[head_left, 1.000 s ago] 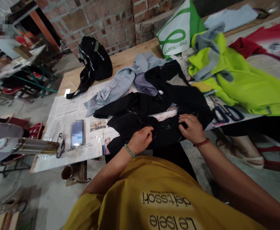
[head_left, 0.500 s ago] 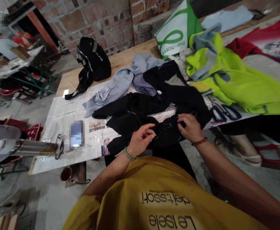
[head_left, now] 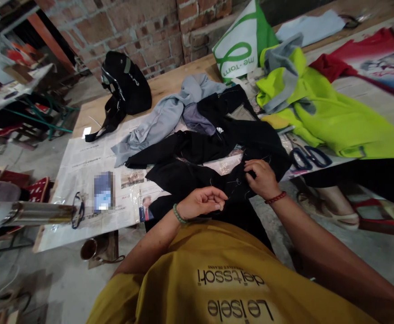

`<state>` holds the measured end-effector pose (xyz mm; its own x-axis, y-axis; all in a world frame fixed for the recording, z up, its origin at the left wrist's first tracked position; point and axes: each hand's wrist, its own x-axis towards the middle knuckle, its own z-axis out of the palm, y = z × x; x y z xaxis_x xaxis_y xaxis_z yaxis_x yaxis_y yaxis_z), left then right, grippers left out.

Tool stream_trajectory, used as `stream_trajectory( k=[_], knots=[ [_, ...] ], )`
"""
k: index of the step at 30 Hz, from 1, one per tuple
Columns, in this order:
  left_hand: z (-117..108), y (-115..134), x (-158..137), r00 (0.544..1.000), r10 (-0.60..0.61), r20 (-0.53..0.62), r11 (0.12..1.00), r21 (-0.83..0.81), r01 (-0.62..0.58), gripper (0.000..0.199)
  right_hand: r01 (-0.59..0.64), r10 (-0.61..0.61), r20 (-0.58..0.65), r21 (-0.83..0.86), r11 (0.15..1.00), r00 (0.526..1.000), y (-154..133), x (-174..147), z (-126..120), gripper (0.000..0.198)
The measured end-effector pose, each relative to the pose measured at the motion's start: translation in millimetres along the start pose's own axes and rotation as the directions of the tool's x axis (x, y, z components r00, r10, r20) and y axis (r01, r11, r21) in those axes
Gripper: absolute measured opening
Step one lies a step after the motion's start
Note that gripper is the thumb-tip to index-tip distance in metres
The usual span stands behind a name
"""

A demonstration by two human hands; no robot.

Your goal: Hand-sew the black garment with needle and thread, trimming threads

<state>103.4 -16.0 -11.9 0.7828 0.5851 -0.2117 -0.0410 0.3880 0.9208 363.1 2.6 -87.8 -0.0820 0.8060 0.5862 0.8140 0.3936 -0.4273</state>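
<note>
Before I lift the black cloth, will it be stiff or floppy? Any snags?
Likely floppy: the black cloth lies in soft folds and creases. The pale thread loops loosely on its surface, so it could snag or pull. Expect some drag at the right hand, whose fingers seem to rest on it.

Counts two hands, left hand [head_left: 202, 202] and right hand [head_left: 261, 177]. Counts two bracelets, one green bracelet [head_left: 178, 213], one red bracelet [head_left: 275, 198]. Shows two bags, one black bag [head_left: 136, 87], one green-and-white bag [head_left: 235, 54]. Includes one pair of scissors [head_left: 298, 159], one phone [head_left: 103, 192], one bottle [head_left: 31, 213], one red shirt [head_left: 355, 54], one yellow-green garment [head_left: 347, 119], at least one black garment [head_left: 226, 182].
</note>
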Motion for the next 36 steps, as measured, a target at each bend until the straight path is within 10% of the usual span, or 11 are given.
stream_trajectory(
  k=[4,8,14,23,31,36],
  knots=[
    [-6.3,-2.2,0.3,0.998,-0.055,0.001,0.998,-0.018,0.055,0.038,-0.01,0.01,0.011,-0.009,1.0,1.0,-0.6,0.4,0.3,0.015],
    [-10.6,-2.8,-0.1,0.977,-0.11,-0.18,0.938,0.306,0.162,0.025,-0.009,0.009,0.002,-0.032,0.999,1.0,-0.7,0.6,1.0,0.013],
    [-14.9,-0.9,-10.8,0.944,0.123,-0.306,0.509,0.836,0.204,0.011,-0.008,0.007,-0.016,-0.037,0.999,1.0,-1.1,0.5,1.8,0.011],
    [1.5,-7.6,-10.9,0.929,0.182,-0.323,-0.054,0.94,0.338,0.021,-0.039,0.039,0.001,-0.034,0.999,0.999,-3.4,1.1,1.2,0.012],
    [2.8,-5.0,-12.6,0.845,0.476,-0.243,0.237,0.961,0.143,0.02,-0.049,0.049,-0.017,-0.024,0.998,0.999,-3.2,0.1,1.2,0.011],
    [6.8,-5.1,-7.4,0.877,0.463,-0.128,0.298,0.954,-0.018,0.022,-0.041,0.041,-0.018,-0.025,0.999,0.999,-2.7,-0.2,1.4,0.012]
  ],
)
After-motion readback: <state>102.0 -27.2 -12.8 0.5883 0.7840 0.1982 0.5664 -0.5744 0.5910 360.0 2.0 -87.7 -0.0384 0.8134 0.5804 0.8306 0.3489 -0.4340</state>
